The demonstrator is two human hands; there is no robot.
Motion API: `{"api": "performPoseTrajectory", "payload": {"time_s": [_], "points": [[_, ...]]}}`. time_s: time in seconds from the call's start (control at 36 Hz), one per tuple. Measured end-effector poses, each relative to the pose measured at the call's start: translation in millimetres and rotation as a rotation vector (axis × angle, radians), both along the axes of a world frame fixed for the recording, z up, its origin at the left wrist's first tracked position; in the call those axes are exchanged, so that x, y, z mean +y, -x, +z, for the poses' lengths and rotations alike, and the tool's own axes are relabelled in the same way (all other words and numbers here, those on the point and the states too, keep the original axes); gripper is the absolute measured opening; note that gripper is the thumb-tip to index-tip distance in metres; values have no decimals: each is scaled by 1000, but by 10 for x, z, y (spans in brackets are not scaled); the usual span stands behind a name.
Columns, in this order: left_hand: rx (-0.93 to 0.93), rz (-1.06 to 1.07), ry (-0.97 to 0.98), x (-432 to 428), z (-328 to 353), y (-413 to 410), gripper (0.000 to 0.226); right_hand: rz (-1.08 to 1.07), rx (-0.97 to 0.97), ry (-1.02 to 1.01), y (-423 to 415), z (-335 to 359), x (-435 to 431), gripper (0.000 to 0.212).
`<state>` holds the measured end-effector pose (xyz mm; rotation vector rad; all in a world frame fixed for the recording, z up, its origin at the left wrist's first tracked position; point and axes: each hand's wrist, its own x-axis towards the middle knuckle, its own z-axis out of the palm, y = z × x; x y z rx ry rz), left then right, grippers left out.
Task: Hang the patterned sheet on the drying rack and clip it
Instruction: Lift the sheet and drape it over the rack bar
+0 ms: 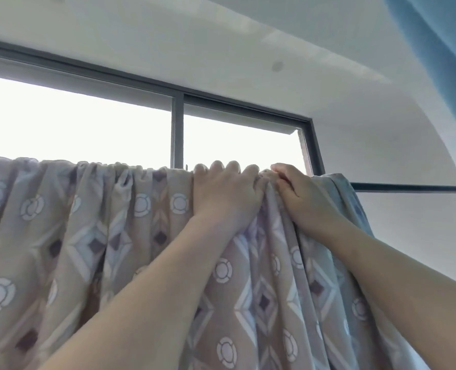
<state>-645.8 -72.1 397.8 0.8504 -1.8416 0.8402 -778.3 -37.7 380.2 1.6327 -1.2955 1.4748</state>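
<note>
Behind everything a bright window [88, 124] sits under a pale ceiling [168, 36], with a blue curtain [440, 49] at the upper right. Across the near view the sheet [101, 236] hangs over the bar [413, 187], gathered in tight pleats along the top and falling out of view below. Only the bar's right end shows bare.

Both hands work at the sheet's right part, close together. The left hand [225, 198] lies over the top edge, fingers [217, 166] curled over the bar and clamped on the cloth, likely pinning it so it cannot slide. The right hand [301, 201], just beside it, grips a bunched fold at the bar, its fingers closed on the cloth, probably to draw the pleats rightward onto the bare stretch.

No clip shows — one may be hidden in the right hand, but the blur there leaves that unclear. Spreading looks unfinished, and clipping is not yet done.
</note>
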Motion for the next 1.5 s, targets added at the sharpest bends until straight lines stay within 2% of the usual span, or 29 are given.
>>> {"api": "performPoseTrajectory", "payload": {"time_s": [0.19,0.31,0.36,0.44,0.5,0.61,0.78,0.86,0.92,1.03,1.14,1.19,1.28,1.33,1.42,1.5], "points": [[158,97,30,-114,4,-439,43,-212,53,-69,235,-7,88,34],[195,270,-27,38,59,-432,42,-236,58,-110,159,10,101,34],[142,208,26,128,76,-266,40,-199,60,-95,79,18,103,35],[-26,-32,11,198,-22,-1,45,-169,68,-66,12,-13,125,40],[-84,-22,-4,136,-82,26,45,-175,78,-72,35,-51,143,42],[15,82,32,-14,-70,-299,45,-256,131,-126,101,-88,172,42],[155,235,-8,-19,-30,-563,40,-173,117,-219,-54,-77,195,48],[128,22,44,62,-64,-406,41,-137,138,-218,-122,-53,144,50],[44,-116,2,94,-97,-247,43,-77,145,-205,-146,-43,123,52],[9,-46,-13,-13,-100,-255,44,84,61,-195,-80,-67,141,51],[18,63,41,-83,-77,-457,40,-104,7,-70,103,-107,257,42],[62,100,22,-48,-57,-500,43,-214,9,-101,194,-132,353,45],[126,159,12,51,-10,-388,45,-263,42,-151,254,-157,458,45],[89,100,83,130,29,-192,45,-277,57,-132,251,-127,476,41],[-80,-99,145,259,20,173,44,-227,-9,-88,235,-74,449,40],[-196,-44,68,246,6,366,41,-117,-79,-83,278,-55,389,43]]}}
